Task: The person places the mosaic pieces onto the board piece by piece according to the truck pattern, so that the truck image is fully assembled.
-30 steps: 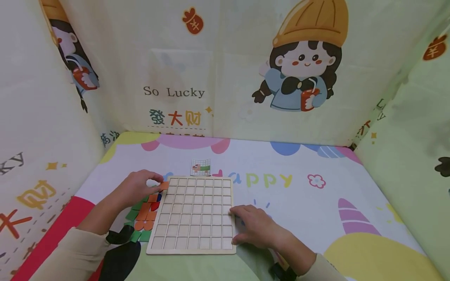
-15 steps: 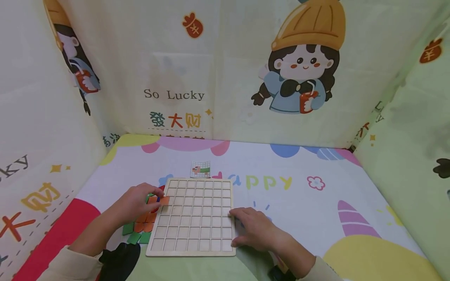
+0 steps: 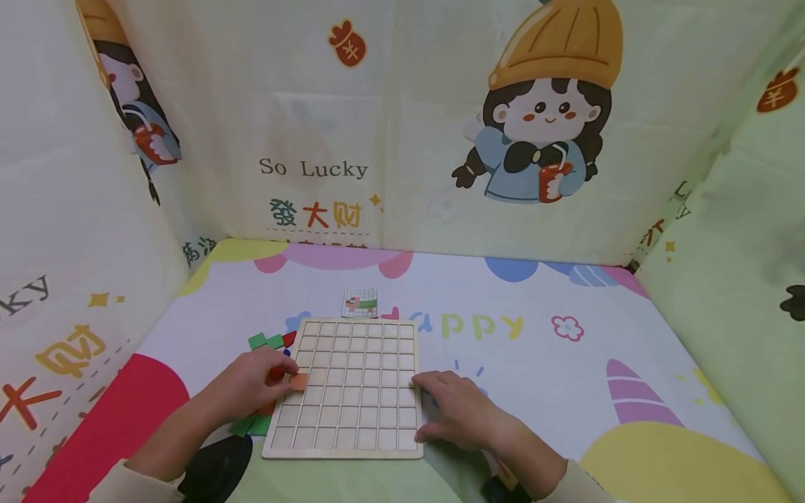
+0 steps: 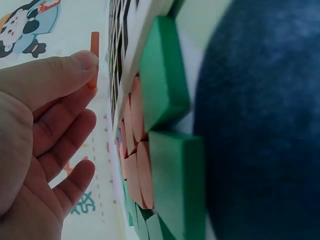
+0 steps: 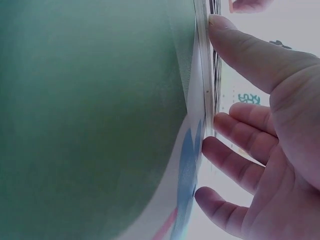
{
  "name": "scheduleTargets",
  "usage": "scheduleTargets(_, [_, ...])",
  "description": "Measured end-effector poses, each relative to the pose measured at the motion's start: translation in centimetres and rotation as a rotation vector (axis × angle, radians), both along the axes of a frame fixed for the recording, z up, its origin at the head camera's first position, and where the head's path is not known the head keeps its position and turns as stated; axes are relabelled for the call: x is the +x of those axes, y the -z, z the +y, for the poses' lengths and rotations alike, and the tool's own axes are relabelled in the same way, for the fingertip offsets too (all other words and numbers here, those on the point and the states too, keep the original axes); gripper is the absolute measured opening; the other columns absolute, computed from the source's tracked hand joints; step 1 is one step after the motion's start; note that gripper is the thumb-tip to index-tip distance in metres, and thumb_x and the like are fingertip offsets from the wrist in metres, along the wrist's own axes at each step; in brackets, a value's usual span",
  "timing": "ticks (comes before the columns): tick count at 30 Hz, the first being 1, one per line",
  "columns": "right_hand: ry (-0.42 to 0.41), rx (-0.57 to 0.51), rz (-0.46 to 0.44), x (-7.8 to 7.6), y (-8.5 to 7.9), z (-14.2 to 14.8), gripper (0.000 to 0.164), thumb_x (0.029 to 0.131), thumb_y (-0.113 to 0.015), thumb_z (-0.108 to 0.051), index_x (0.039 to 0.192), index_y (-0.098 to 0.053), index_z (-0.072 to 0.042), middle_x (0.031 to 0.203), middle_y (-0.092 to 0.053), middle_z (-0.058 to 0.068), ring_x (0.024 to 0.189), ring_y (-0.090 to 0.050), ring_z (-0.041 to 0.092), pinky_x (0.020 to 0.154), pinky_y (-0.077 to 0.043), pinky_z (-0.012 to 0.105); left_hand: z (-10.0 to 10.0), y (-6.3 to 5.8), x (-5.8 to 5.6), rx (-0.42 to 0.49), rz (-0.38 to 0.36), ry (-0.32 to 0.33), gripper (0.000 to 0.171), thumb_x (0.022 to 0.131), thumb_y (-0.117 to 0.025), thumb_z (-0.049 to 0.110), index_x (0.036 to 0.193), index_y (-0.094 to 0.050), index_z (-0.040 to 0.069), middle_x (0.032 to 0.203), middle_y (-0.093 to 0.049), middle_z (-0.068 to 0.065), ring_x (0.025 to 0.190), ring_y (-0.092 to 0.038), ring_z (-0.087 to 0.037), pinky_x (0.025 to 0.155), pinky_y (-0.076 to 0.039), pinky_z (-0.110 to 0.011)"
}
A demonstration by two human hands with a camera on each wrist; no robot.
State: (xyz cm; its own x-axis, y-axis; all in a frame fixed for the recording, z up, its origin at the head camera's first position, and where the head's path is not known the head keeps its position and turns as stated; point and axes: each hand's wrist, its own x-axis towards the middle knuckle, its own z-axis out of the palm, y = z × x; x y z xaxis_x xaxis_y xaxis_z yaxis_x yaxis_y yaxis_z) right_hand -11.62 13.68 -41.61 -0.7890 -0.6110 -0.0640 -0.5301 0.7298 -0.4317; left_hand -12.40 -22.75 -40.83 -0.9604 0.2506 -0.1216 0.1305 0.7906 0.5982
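My left hand [image 3: 248, 384] pinches a small orange square tile [image 3: 298, 381] between thumb and fingertips. In the left wrist view the thin orange tile [image 4: 95, 55] is seen edge-on, raised above the surface. It hangs over the left edge of a wooden grid board [image 3: 349, 397], whose visible cells hold no tiles. My right hand [image 3: 462, 405] rests at the board's right side, thumb and fingertips touching the rim, fingers extended. Green tiles [image 3: 258, 341], a red tile [image 3: 289, 339] and orange tiles lie left of the board, partly hidden by my left hand.
A small card [image 3: 360, 303] with a coloured grid picture lies just beyond the board's far edge. The printed table cover [image 3: 503, 363] spreads around, and patterned cloth walls [image 3: 402, 140] stand at the back and both sides.
My left hand has brought the orange tile nearer to me, from the board's far left corner to about midway along its left edge. The right hand stays put.
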Motion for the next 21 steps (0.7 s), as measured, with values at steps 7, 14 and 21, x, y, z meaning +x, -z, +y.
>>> scheduleTargets(7, [-0.007, -0.005, 0.012, 0.03, -0.07, 0.09, 0.072, 0.076, -0.087, -0.036, 0.135, -0.055, -0.01, 0.135, -0.058, 0.008, 0.123, -0.054, 0.029, 0.097, -0.044, 0.052, 0.01, 0.16, 0.33, -0.012, 0.031, 0.033, 0.031, 0.074, -0.088, 0.016, 0.102, -0.074, 0.015, 0.091, -0.062, 0.006, 0.088, -0.053, -0.019, 0.065, -0.054, -0.022])
scheduleTargets(14, [-0.002, -0.005, 0.004, 0.03, -0.08, 0.13, 0.072, 0.076, -0.087, -0.036, 0.135, -0.055, -0.01, 0.135, -0.058, 0.007, 0.122, -0.054, 0.029, 0.095, -0.044, 0.052, -0.11, 0.34, 0.45, -0.037, 0.019, 0.045, 0.026, 0.075, -0.088, 0.017, 0.097, -0.073, 0.018, 0.09, -0.06, 0.008, 0.087, -0.052, -0.018, 0.067, -0.053, -0.023])
scheduleTargets(21, [-0.01, -0.014, 0.007, -0.04, 0.13, 0.18, 0.072, 0.076, -0.086, -0.037, 0.136, -0.055, -0.01, 0.136, -0.058, 0.007, 0.123, -0.054, 0.029, 0.096, -0.044, 0.052, -0.39, 0.79, 0.59, -0.066, 0.016, 0.067, 0.027, 0.075, -0.088, 0.019, 0.095, -0.071, 0.019, 0.085, -0.057, 0.008, 0.083, -0.052, -0.015, 0.068, -0.052, -0.025])
